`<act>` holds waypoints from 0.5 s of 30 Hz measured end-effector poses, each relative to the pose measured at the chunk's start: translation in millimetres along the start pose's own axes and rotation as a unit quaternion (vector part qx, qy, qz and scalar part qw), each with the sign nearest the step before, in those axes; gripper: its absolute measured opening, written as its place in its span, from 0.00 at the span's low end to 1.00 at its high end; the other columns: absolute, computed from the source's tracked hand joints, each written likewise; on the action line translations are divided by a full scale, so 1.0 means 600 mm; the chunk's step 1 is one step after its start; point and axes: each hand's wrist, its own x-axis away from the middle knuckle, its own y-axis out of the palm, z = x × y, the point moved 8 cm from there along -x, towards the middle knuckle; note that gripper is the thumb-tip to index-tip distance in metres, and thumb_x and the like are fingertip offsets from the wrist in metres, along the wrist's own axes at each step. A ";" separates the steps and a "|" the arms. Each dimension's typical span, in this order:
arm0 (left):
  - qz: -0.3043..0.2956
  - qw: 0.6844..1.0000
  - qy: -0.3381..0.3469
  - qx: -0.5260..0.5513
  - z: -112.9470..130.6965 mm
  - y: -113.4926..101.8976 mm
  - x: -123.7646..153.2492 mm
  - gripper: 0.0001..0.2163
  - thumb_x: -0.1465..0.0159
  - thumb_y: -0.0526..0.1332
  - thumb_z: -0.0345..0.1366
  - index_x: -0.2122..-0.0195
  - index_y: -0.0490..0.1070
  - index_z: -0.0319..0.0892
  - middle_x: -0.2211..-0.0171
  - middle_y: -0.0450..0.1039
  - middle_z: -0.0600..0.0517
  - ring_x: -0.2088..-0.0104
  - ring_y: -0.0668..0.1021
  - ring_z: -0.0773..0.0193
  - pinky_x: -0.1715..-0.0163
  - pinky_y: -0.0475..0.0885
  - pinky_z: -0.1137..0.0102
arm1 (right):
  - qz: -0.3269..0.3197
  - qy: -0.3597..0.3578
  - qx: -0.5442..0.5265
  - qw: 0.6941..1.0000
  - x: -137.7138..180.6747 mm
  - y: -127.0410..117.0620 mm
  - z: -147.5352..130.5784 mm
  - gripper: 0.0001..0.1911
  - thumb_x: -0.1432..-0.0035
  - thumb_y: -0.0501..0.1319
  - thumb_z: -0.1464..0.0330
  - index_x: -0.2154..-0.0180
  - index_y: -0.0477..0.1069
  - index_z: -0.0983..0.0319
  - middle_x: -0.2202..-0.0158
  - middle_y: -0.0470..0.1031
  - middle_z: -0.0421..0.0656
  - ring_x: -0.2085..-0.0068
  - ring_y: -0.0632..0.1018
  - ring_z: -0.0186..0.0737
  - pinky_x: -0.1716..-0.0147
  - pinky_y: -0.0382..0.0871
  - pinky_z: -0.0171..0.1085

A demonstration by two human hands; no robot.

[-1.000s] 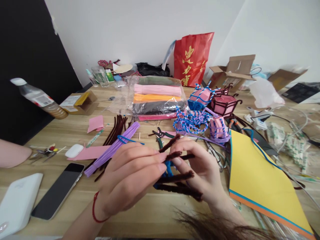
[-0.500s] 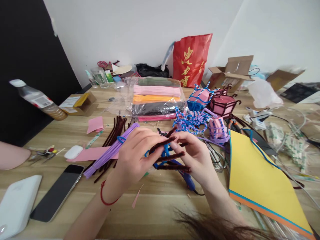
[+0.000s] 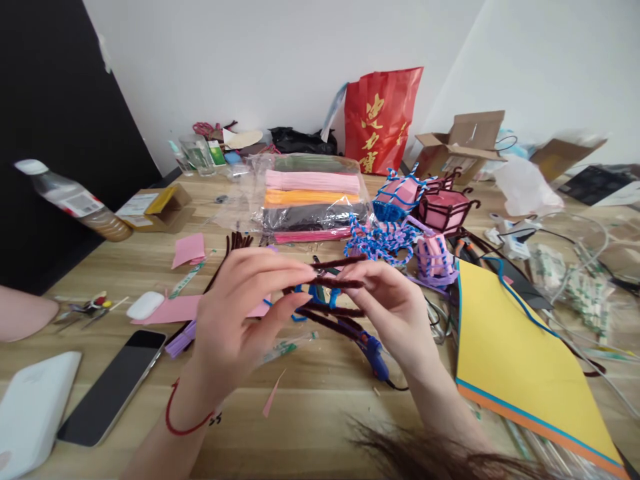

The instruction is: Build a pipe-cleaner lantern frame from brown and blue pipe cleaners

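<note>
A frame of dark brown and blue fuzzy stems [image 3: 330, 283] is held above the tabletop [image 3: 320, 427], between both hands. The right hand [image 3: 395, 310] has its grip closed on the frame's right end, thumb against fingers. The left hand [image 3: 233, 317] curves about the other end, thumb and fingers spread; whether its grip pinches a stem, I cannot tell. Below the frame lies a blue-handled tool [image 3: 375, 357]; purple stems [image 3: 181, 340] show partly behind the left wrist, near a dark phone [image 3: 115, 387].
</note>
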 end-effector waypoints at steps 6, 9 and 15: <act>-0.075 0.995 -0.055 0.027 0.040 0.001 0.012 0.10 0.27 0.58 0.32 0.65 0.76 0.45 0.71 0.78 0.55 0.70 0.79 0.66 0.71 0.73 0.69 | 0.032 0.007 -0.046 0.998 0.007 0.001 -0.003 0.04 0.38 0.69 0.66 0.61 0.76 0.55 0.61 0.80 0.39 0.65 0.83 0.36 0.66 0.80 0.35; -0.079 0.992 -0.100 0.010 0.037 0.009 0.013 0.07 0.28 0.59 0.34 0.61 0.77 0.45 0.67 0.82 0.54 0.68 0.82 0.65 0.69 0.75 0.70 | 0.041 -0.014 -0.054 0.998 0.015 0.008 -0.006 0.04 0.37 0.69 0.67 0.60 0.76 0.55 0.60 0.80 0.40 0.62 0.84 0.37 0.64 0.81 0.35; -0.016 0.984 -0.168 0.062 0.001 0.016 0.019 0.05 0.30 0.62 0.35 0.57 0.77 0.46 0.65 0.82 0.53 0.72 0.79 0.65 0.73 0.75 0.71 | 0.021 -0.045 -0.096 0.994 0.021 0.024 -0.006 0.04 0.37 0.69 0.68 0.60 0.77 0.55 0.60 0.78 0.41 0.59 0.84 0.39 0.57 0.82 0.39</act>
